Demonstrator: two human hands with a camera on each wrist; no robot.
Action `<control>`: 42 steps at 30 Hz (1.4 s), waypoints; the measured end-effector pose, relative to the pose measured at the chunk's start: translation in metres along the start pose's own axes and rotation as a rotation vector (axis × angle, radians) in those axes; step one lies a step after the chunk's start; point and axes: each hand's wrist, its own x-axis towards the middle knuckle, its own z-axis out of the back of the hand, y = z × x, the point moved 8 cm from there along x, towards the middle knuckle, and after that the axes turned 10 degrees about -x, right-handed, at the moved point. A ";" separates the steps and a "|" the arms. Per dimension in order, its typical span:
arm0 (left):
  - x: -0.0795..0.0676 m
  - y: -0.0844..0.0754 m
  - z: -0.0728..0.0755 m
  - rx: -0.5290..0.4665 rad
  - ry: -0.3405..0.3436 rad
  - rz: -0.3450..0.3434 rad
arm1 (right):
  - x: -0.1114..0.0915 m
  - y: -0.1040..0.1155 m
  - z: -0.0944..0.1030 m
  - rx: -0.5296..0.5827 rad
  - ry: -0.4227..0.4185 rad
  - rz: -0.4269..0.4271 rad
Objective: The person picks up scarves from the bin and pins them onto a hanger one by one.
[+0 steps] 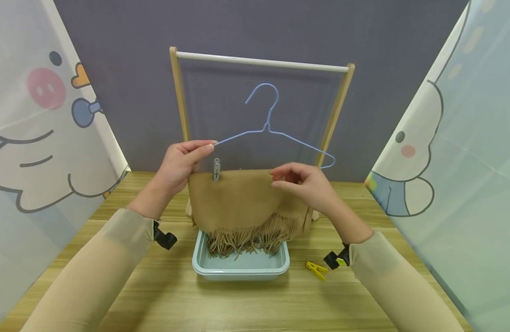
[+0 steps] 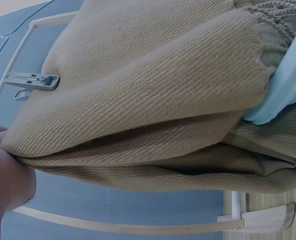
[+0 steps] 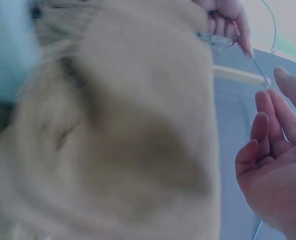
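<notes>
Wood-look table (image 1: 155, 286) here, pale blue tub (image 1: 240, 272) sitting on it, yellow clothespin (image 1: 316, 269) lying just to its right, clothes rack (image 1: 339, 110) standing behind.

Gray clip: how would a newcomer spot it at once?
Start at the wooden rack; before it hangs a brown fringed cloth. The gray clip grips its top edge near the left hand, unlike the yellow clip lying on the table.

One hanger (image 1: 267, 127), one scarf (image 1: 234, 198), two clothespins (image 1: 216, 170) (image 1: 317, 270)
</notes>
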 end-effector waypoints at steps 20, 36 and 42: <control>-0.004 -0.005 0.005 -0.008 0.017 -0.020 | -0.153 -0.152 -0.023 -0.067 0.484 -0.197; -0.008 -0.003 0.008 -0.005 0.004 -0.019 | -0.172 -0.163 -0.035 -0.123 0.504 -0.198; -0.008 -0.003 0.007 -0.002 0.009 -0.020 | -0.173 -0.164 -0.035 -0.118 0.497 -0.212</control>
